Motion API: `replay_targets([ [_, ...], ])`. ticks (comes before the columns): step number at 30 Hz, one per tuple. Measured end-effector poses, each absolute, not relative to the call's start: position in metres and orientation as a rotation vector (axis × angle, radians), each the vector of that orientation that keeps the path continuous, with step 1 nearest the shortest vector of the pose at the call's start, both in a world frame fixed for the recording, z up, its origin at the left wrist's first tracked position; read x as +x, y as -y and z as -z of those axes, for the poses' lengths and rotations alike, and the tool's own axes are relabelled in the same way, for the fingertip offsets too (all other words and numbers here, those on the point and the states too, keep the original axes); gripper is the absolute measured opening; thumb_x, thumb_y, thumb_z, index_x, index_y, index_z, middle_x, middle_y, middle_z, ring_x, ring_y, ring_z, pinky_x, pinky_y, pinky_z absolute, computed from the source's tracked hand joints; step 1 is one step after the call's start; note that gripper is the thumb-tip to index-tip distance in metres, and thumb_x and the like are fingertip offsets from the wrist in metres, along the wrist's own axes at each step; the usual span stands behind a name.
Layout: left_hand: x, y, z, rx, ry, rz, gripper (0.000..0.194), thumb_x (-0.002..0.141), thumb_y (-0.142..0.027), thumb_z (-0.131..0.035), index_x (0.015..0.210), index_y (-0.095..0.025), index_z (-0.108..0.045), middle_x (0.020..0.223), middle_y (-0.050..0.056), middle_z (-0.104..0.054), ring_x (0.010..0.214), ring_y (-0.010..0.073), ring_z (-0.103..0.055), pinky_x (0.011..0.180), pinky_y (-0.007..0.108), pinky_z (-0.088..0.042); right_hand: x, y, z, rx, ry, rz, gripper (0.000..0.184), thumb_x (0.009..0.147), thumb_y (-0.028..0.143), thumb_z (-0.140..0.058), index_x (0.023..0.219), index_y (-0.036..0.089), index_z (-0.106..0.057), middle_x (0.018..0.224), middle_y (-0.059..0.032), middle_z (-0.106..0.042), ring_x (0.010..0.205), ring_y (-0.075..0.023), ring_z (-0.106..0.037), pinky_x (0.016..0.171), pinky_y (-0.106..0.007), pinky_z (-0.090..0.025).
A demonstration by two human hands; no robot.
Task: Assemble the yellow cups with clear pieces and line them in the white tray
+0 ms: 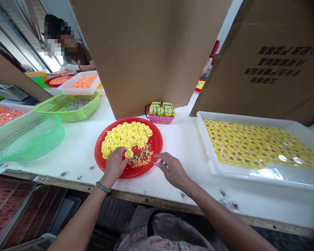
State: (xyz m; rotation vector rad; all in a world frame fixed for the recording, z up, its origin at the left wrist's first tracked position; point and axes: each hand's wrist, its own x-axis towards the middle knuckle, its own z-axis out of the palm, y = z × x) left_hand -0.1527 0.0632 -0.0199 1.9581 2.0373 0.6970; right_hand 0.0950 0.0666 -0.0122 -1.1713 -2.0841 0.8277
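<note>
Your left hand [115, 164] pinches a small, round yellow cup [129, 153] over the round red plastic tray [157, 137], mid-frame, which holds more yellow cups [124, 135] and scattered tiny tan and green pieces [142, 158]. Your right hand [174, 170] is at the tray's right rim; I cannot tell whether it grips anything. Frame right, a white rectangular plastic tray [282, 175] holds yellow discs with dark centres [251, 143].

Single view, head-worn. Looks forward and steeply down from above the lap [167, 240], seen at bottom edge. White surface [180, 139] at close range; red tray [156, 139] near centre. Wide coverage: cardboard sheet [151, 52] fills top middle, co-worker [83, 57] farther off, upper left.
</note>
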Motion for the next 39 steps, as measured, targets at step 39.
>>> replay_targets([
  [39,-0.03,-0.032,0.019,0.755,-1.017,-0.875,0.043,0.07,-0.032,-0.072,0.11,-0.018,-0.063,0.087,0.002,-0.062,0.063,0.0084,-0.06,0.061,0.021,-0.05,0.199,-0.006,0.004,-1.304,2.601,-0.84,0.023,0.08,0.007,-0.056,0.097,0.017,-0.067,0.094,-0.0064,-0.062,0.087,-0.0156,-0.059,0.078,-0.025,-0.043],
])
